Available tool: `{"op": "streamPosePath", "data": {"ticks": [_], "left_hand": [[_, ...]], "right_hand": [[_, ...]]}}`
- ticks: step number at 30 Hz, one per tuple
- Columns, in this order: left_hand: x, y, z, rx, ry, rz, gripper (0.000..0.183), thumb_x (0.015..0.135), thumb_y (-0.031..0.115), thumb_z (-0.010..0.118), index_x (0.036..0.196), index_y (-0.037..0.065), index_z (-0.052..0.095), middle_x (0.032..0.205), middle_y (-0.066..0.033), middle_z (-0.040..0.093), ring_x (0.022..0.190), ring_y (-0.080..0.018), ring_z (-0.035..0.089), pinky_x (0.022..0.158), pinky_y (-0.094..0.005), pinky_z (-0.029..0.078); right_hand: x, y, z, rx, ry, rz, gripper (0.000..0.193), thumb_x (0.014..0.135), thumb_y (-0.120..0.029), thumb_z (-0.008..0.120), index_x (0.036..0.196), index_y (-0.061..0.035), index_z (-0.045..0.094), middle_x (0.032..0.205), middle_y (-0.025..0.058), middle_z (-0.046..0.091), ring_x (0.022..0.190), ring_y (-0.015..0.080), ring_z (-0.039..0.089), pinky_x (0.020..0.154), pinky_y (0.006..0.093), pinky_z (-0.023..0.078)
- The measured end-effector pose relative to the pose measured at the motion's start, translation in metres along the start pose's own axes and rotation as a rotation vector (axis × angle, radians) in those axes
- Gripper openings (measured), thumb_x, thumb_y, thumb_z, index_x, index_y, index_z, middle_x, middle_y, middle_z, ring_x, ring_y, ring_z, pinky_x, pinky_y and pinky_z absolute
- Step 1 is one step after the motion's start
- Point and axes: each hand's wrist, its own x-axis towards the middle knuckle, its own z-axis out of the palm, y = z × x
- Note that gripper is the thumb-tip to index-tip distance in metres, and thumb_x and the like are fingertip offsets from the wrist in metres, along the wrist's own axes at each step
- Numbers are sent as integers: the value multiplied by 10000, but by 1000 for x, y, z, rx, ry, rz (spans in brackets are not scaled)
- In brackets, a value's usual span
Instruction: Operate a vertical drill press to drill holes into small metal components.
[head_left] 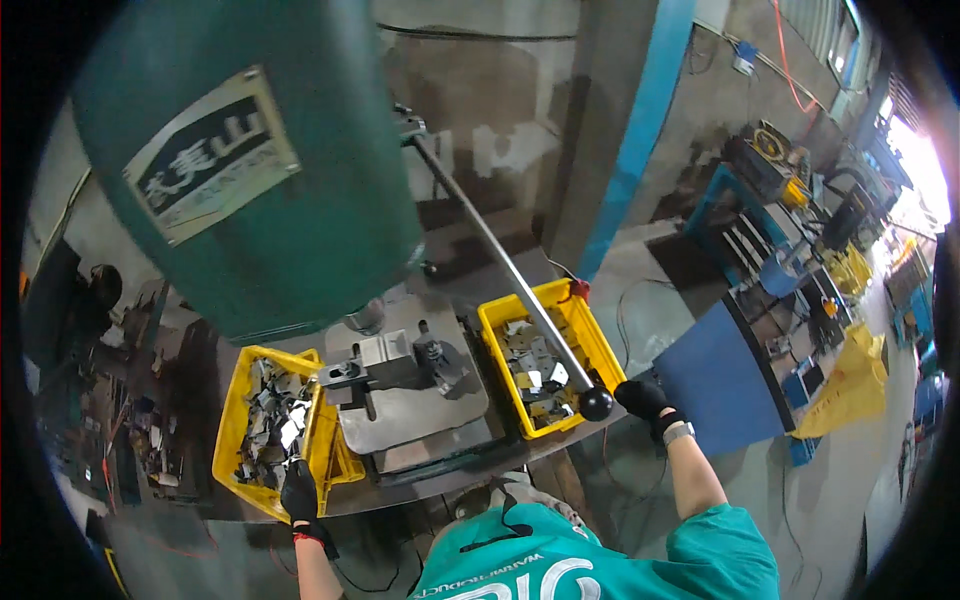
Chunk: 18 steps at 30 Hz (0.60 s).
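My left hand (pixel 299 492), in a black glove, reaches over the near edge of the left yellow bin (pixel 226 440). Its fingertips are at the small flat metal pieces (pixel 268 410) heaped inside; whether they grip one is too small to tell. My right hand (pixel 645 398), also black-gloved, is just right of the black ball knob (pixel 596 403) on a long steel lever (pixel 500 255). Its dark fingers blur together, so their grip cannot be made out. Between the bins, a metal clamping fixture (pixel 385 358) sits on the machine's plate (pixel 415 418), below the spindle (pixel 366 317).
The large green machine head (pixel 250 180) hangs over the left side. A right yellow bin (pixel 600 350) with more metal pieces stands under the lever. Farther right are a blue panel (pixel 715 380) and a cluttered workbench (pixel 785 320). Cables lie on the floor.
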Motion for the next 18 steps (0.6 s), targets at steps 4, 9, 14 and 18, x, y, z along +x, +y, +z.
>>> {"op": "streamPosePath", "data": {"ticks": [4,9,14,18], "left_hand": [[4,2,-5,-181,-148,-210,182,895,217,447,953,93,566,938,-137,620,722,-328,617,593,-414,488],[-6,-24,21,102,-90,53,250,915,262,413,1026,85,550,992,-145,609,754,-355,604,618,-440,481],[2,-3,-4,105,-116,-66,250,917,244,406,1040,77,545,931,-152,619,749,-362,604,611,-439,487],[4,-8,-3,39,-233,-106,288,922,280,400,1066,76,544,934,-182,617,772,-395,589,641,-463,474]], "right_hand": [[-35,22,15,-19,81,184,323,838,-350,456,912,-89,630,884,162,637,829,375,597,737,444,470],[-36,34,12,-66,316,21,211,816,-203,512,920,-62,630,824,192,614,804,354,593,748,433,470],[16,22,2,-548,450,-409,179,802,-144,528,937,-71,621,793,142,592,780,320,573,820,461,435],[80,43,48,45,180,-539,118,860,-149,491,898,-76,576,727,119,533,726,282,542,725,438,436]]}}
